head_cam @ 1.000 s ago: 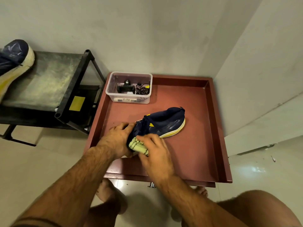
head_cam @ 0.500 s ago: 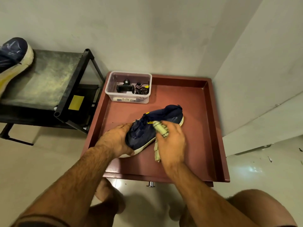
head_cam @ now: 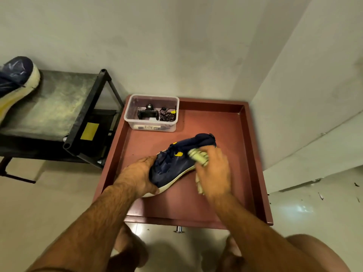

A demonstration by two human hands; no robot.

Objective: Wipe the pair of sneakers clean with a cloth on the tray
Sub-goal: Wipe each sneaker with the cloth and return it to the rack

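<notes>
right hand (head_cam: pixel 213 171) grips bunched cloth (head_cam: pixel 197 157), now up near sneaker (head_cam: pixel 176 163) heel, a second ago at toe. left hand (head_cam: pixel 140 177) clamps toe on tray (head_cam: pixel 253 158). upper mostly wiped I reckon, other sneaker (head_cam: pixel 14 81) waits on rack (head_cam: pixel 59 103).

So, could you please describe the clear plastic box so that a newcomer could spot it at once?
Find the dark red tray in the corner of the room. The clear plastic box sits in its far left corner, beyond the navy sneaker. It is the only see-through thing there, with small black gadgets and cables inside.
</notes>
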